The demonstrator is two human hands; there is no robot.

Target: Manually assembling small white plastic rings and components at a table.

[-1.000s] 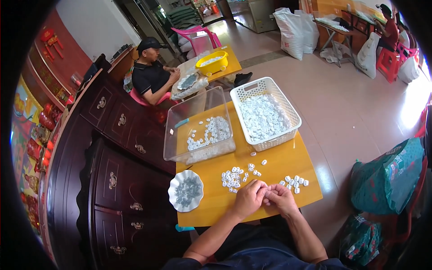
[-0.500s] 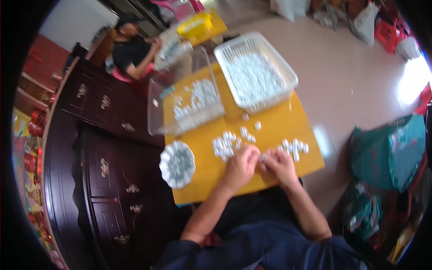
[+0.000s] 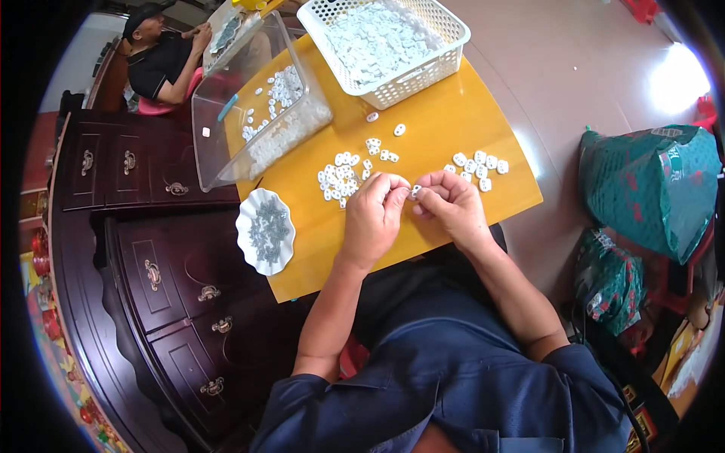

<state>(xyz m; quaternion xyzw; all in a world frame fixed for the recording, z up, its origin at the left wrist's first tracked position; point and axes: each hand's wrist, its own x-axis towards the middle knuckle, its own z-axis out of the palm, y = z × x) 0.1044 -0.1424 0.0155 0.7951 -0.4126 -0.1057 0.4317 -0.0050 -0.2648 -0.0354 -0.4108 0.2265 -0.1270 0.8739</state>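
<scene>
My left hand (image 3: 375, 214) and my right hand (image 3: 454, 207) meet above the near edge of the yellow table (image 3: 434, 241). Between my right thumb and fingers sits a small white piece with dark holes (image 3: 415, 192). The left fingertips are pinched right beside it; whatever they hold is too small to make out. Close to my left hand lies a loose pile of small white two-holed pieces (image 3: 337, 177). A smaller group of white pieces (image 3: 481, 162) lies just beyond my right hand. At the table's left side stands a scalloped white bowl (image 3: 243, 226) of tiny greyish parts.
A transparent plastic bin (image 3: 208, 162) with white pieces stands at the far left, a white basket (image 3: 411, 79) of pale pieces at the back. Dark drawers (image 3: 162, 264) flank the left. Green bags (image 3: 642, 189) stand right. Another person (image 3: 162, 64) sits beyond the bin.
The view has shifted, so the table and its contents appear higher and further left. Both hands stay close together at the near edge, and the small white piece shows more plainly between them.
</scene>
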